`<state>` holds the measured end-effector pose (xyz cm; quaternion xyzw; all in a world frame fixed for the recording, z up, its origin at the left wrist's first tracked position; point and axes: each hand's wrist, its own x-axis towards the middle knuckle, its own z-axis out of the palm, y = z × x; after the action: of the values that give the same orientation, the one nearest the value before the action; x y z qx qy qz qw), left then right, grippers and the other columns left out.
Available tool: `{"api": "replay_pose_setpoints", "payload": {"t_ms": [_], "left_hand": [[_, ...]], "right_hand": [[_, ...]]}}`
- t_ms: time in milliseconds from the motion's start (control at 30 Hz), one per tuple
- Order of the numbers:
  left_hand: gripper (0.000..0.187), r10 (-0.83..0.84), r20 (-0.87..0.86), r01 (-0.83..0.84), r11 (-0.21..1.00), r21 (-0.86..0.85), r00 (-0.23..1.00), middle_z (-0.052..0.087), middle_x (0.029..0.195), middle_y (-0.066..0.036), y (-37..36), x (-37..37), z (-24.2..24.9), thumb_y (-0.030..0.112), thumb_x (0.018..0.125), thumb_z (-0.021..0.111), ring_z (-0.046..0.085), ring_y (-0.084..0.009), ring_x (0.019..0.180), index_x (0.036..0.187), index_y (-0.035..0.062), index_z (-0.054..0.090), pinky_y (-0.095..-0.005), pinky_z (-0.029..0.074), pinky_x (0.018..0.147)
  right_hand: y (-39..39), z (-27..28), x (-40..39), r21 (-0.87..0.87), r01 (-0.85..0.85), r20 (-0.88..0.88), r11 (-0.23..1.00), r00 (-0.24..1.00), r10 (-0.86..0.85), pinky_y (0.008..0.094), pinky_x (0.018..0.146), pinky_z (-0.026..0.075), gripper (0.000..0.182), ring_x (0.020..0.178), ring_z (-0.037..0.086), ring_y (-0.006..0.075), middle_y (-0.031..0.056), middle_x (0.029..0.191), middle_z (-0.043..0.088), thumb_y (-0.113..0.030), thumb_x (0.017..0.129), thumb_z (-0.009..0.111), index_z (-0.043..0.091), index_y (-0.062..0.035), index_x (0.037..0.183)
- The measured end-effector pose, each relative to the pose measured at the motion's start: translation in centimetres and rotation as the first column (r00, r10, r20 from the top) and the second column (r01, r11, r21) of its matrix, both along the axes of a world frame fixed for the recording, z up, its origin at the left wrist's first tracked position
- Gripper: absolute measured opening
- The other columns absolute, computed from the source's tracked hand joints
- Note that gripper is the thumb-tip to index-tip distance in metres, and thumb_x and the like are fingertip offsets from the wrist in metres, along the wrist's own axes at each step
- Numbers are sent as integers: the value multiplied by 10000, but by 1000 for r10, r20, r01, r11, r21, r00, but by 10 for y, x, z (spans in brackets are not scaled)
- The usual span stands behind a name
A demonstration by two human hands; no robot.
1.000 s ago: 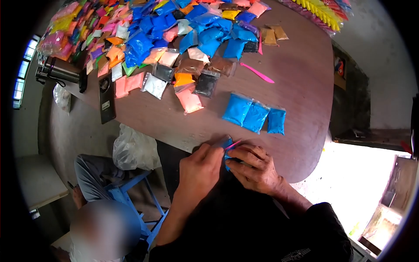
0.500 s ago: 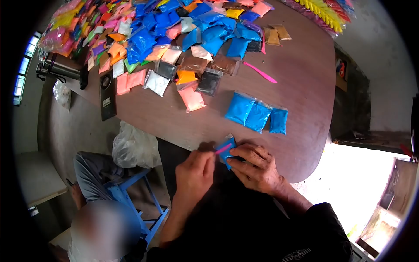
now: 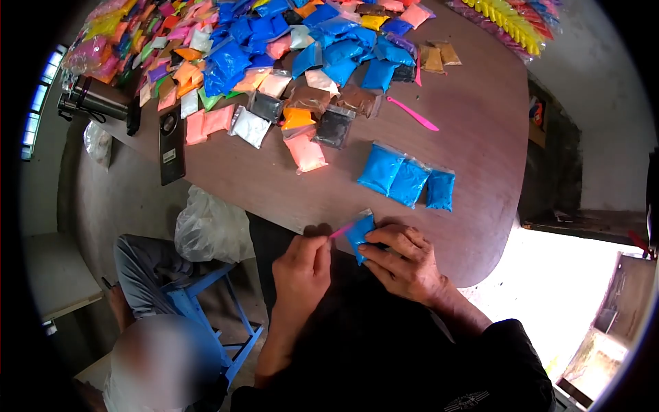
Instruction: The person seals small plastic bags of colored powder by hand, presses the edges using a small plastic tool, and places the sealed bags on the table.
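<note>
My left hand [image 3: 302,269] is closed on a thin pink tool [image 3: 341,230], whose far end touches the left side of a small blue packet [image 3: 359,237]. The fingers of my right hand [image 3: 405,259] pinch that packet from the right, at the table's near edge. Beyond my hands, two joined blue packets [image 3: 396,176] and a smaller blue packet [image 3: 440,189] lie flat. Another pink tool [image 3: 413,114] rests farther back on the tabletop.
Many coloured packets [image 3: 274,34] are heaped on the table [image 3: 480,137]. A dark phone-like object [image 3: 172,147] and a metal flask [image 3: 99,103] are at the left edge. A seated person's leg [image 3: 147,264] shows beside a blue stool [image 3: 206,281].
My left hand has moved slightly left, drawing the pink tool back across the blue packet. My right hand still pinches the packet. The view has shifted a little.
</note>
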<state>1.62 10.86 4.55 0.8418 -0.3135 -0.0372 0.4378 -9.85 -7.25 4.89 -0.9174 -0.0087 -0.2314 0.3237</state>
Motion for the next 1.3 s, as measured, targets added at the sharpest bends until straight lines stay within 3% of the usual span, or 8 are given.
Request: {"api": "replay_pose_setpoints", "payload": {"t_ms": [67, 233, 467, 533, 667, 867, 933, 1300], "left_hand": [[105, 34, 34, -35, 999, 31, 999, 642, 791, -137, 1, 3, 1, 41, 902, 732, 655, -351, 627, 962, 73, 651, -414, 517, 520], [118, -33, -38, 30, 996, -83, 999, 662, 815, -128, 0, -17, 12, 25, 885, 749, 643, -281, 628, 981, 47, 684, -344, 505, 562], [108, 65, 63, -66, 998, 20, 996, 648, 816, -142, 4, 5, 2, 38, 892, 734, 656, -366, 669, 958, 64, 654, -426, 521, 556], [97, 32, -66, -34, 999, -26, 997, 656, 822, -145, 4, 7, 16, 53, 894, 747, 654, -369, 669, 957, 64, 674, -415, 525, 566], [118, -102, -7, 101, 991, -82, 995, 669, 816, -137, -11, -7, 18, 0, 880, 753, 662, -300, 649, 979, 42, 707, -361, 518, 571], [50, -234, 162, 206, 963, 175, 959, 592, 809, -80, -36, 11, 20, 77, 884, 653, 675, -306, 718, 911, 110, 627, -414, 547, 569], [91, -267, 137, 221, 934, 281, 954, 659, 882, -116, -38, 21, 20, 57, 906, 686, 675, -369, 738, 996, 74, 687, -434, 552, 625], [119, -171, 47, 167, 983, 80, 984, 661, 813, -141, -19, -1, 21, 35, 872, 752, 669, -365, 682, 950, 81, 672, -412, 528, 569]], "right_hand": [[1, 0, 1, 3, -10, 3, 1000, 1000, 10, 403, 849, 579, 362, 1009, 681, 298, 77, 1116, 684, -30, 668, 871, 764, -66, 1013], [1, -2, 1, 8, 0, 16, 1000, 1000, 0, 406, 842, 581, 365, 997, 685, 297, 77, 1109, 683, -32, 667, 876, 763, -68, 1012], [0, -1, 1, 6, -7, 10, 1000, 1000, 7, 393, 830, 579, 352, 1006, 683, 289, 76, 1096, 682, -24, 671, 870, 763, -67, 1003], [0, -2, 1, -8, -6, 14, 1000, 1000, 6, 392, 833, 579, 347, 1008, 682, 288, 77, 1102, 685, -23, 675, 867, 763, -67, 1003], [-1, 3, -3, -56, -37, 31, 998, 999, 39, 394, 842, 581, 337, 1011, 679, 291, 84, 1122, 694, -20, 688, 855, 763, -63, 1010], [-2, 2, -6, -43, -57, 10, 997, 998, 57, 400, 868, 583, 328, 1027, 674, 298, 93, 1133, 696, -12, 700, 842, 762, -62, 1014], [-3, 4, -5, -39, -57, 8, 998, 998, 58, 400, 873, 583, 326, 1030, 673, 299, 93, 1135, 696, -14, 703, 843, 762, -63, 1015], [-1, 1, -6, 11, -29, 14, 1000, 999, 29, 402, 863, 584, 330, 1021, 669, 295, 72, 1110, 683, -35, 706, 853, 760, -67, 1021]]}}
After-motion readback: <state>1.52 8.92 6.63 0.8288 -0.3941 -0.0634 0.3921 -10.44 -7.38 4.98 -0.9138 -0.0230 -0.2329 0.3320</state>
